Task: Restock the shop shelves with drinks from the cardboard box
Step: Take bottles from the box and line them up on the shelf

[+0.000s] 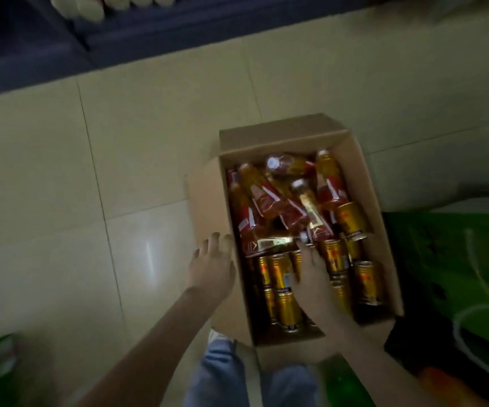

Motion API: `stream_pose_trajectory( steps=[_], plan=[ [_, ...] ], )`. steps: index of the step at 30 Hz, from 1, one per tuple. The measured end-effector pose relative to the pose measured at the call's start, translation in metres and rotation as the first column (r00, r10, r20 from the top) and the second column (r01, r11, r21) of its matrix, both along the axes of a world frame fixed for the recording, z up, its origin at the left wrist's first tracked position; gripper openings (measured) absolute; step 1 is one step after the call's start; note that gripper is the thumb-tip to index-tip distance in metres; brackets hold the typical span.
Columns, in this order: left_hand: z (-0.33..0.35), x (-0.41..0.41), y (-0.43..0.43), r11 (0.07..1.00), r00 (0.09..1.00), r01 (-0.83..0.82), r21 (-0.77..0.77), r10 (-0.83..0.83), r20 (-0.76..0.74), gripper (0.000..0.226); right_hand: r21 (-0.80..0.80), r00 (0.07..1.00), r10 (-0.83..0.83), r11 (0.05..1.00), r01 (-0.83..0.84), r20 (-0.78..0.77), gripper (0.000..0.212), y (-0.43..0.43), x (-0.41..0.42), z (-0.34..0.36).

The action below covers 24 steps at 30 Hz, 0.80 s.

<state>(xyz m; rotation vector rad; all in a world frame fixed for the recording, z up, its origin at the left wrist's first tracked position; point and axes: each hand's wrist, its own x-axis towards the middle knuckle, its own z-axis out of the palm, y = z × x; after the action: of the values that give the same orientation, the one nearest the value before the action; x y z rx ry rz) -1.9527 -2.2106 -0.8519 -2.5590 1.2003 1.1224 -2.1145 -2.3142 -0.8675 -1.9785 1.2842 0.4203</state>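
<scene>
Right grip (311, 277) on cans (288, 311); box (281, 133) on tiled floor (120, 142).

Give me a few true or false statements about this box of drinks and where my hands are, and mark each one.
1. The open brown cardboard box sits on the pale tiled floor. True.
2. Gold metal cans are packed in the box's near end. True.
3. The box holds no bottles. False: amber bottles with red labels lie in its far end.
4. The left hand rests on the box's left flap, fingers straight. True.
5. Both hands are outside the box. False: the right hand reaches inside, over the cans.
</scene>
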Motion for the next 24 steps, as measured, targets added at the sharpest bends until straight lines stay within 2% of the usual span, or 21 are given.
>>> stream_pose_trajectory(
  steps=[4,7,10,14,20,22,24],
  plan=[
    [-0.06,-0.003,-0.002,0.998,1.0,-0.02,-0.051,0.02,-0.015,0.06,-0.189,0.98,0.2,0.963,-0.193,0.016,0.07,-0.026,0.044,-0.068],
    [-0.092,-0.009,0.001,0.997,1.0,-0.016,-0.074,0.017,0.014,0.058,-0.267,0.904,0.427,0.868,-0.418,-0.029,0.065,-0.033,0.069,-0.109],
    [-0.107,-0.013,0.004,0.998,1.0,-0.013,-0.063,0.014,0.02,0.06,-0.319,0.869,0.491,0.814,-0.484,-0.064,0.056,-0.042,0.082,-0.136],
    [-0.116,-0.015,0.004,0.993,0.996,-0.084,-0.082,0.086,0.022,0.057,-0.267,0.879,0.474,0.841,-0.471,-0.059,0.049,-0.065,0.092,-0.152],
    [-0.113,-0.017,-0.002,0.894,0.973,-0.209,-0.396,0.229,0.003,0.037,-0.113,0.903,0.425,0.896,-0.429,-0.059,0.066,-0.084,0.106,-0.142],
    [-0.101,-0.02,-0.009,0.844,0.933,-0.359,-0.399,0.327,-0.148,0.033,-0.077,0.955,0.297,0.953,-0.294,0.023,0.065,-0.085,0.103,-0.134],
    [-0.091,-0.021,-0.016,0.798,0.842,-0.523,-0.301,0.426,-0.332,0.033,0.034,0.99,0.018,0.999,-0.023,0.141,0.06,-0.083,0.092,-0.117]
  ],
)
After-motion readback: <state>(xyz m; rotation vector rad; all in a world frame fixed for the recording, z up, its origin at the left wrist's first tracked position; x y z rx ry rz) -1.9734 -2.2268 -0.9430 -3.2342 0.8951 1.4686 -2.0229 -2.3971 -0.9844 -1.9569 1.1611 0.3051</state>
